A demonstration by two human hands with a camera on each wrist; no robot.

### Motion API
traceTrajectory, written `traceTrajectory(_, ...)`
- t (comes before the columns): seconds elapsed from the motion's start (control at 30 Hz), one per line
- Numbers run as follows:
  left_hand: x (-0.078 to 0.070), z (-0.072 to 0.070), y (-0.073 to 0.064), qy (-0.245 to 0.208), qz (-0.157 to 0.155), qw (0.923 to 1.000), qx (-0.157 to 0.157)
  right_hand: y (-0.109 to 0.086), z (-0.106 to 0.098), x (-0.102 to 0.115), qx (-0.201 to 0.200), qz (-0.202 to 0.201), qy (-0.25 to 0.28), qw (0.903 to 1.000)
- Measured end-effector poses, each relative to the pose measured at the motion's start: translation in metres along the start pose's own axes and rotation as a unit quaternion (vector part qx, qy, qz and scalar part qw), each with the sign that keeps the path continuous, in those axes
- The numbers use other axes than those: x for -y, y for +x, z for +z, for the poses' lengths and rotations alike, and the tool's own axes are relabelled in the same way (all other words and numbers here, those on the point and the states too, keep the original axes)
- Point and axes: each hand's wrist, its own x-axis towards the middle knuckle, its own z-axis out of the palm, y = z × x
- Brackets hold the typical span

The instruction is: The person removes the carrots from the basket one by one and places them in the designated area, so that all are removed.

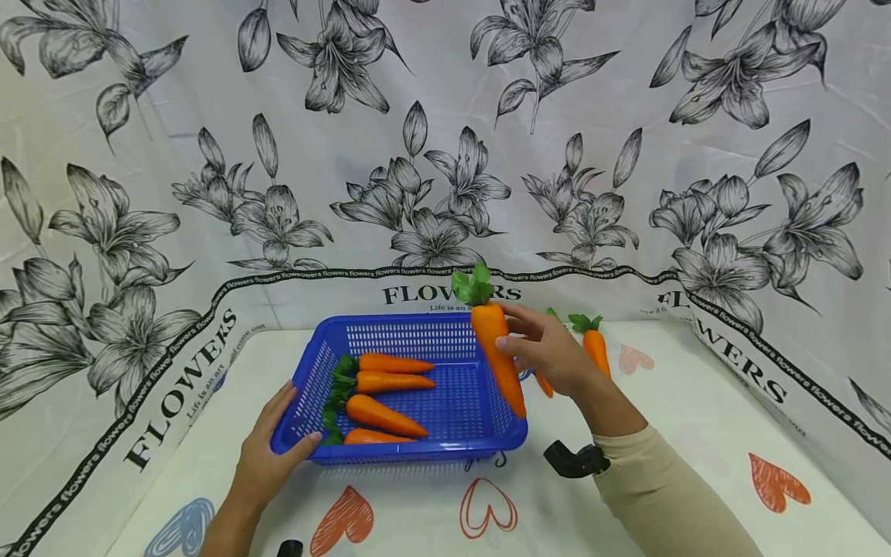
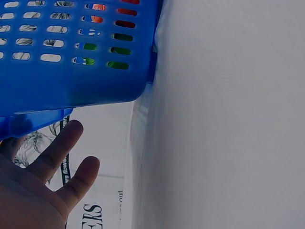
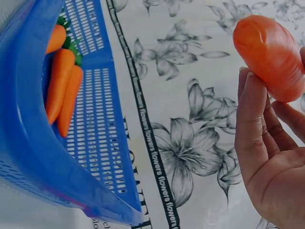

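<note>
Beige sleeve (image 1: 675, 495) — hands: right (image 1: 553, 354) pinches carrot (image 1: 493, 356), left (image 1: 264, 452) touches basket (image 1: 445, 446).

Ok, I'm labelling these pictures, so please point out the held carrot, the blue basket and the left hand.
Held carrot (image 1: 503, 370): head view, on its orange body.
Blue basket (image 1: 459, 446): head view, on its near rim.
Left hand (image 1: 263, 455): head view, on the back of the hand.

I count one blue basket (image 1: 445, 449) holding four carrots (image 1: 394, 381), one held carrot (image 1: 504, 374) in my right hand (image 1: 550, 352), and two outer carrots (image 1: 596, 350) on one table (image 1: 696, 441), both partly behind that hand. My left hand (image 1: 267, 445) makes two hands.
</note>
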Motion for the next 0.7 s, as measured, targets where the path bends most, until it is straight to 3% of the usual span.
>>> traceTrajectory(0.17,-0.003,-0.002,0.000,-0.007,-0.001,1.0000,0.000,-0.003,-0.005,0.003,-0.011,-0.010,0.006,0.9999)
traceTrajectory(0.43,-0.006,-0.003,0.000,-0.002,-0.001,1.0000,0.003,-0.007,-0.017,0.007,-0.012,-0.060,0.011,0.9980)
traceTrajectory(0.7,-0.005,-0.001,0.000,0.004,-0.003,1.0000,0.002,-0.013,-0.031,0.014,-0.036,-0.059,0.020,0.9974)
